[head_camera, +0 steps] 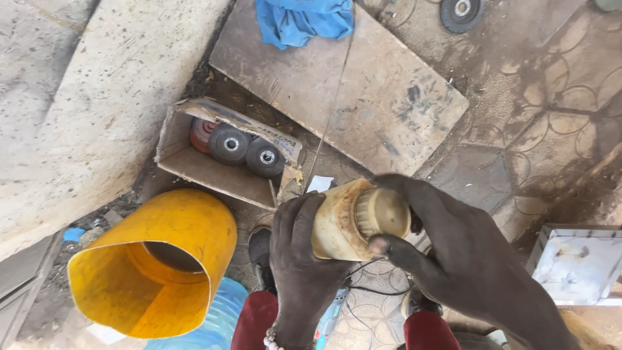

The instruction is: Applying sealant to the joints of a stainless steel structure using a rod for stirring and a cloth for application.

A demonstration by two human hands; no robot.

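Observation:
My left hand (299, 259) grips the body of a dirty cream plastic bottle (337, 223), held out in front of me above my knees. My right hand (447, 246) wraps over the bottle's ribbed cap (382, 212), thumb and fingers around it. The bottle lies on its side, cap pointing right. What is inside the bottle is hidden.
A cut yellow plastic container (155, 266) lies at lower left over a blue water bottle (220, 321). A cardboard box (194, 162) holds grinding discs (230, 144). Behind lie a wooden board (363, 84), a blue cloth (301, 19), another disc (461, 11), and a white metal box (576, 262) at right.

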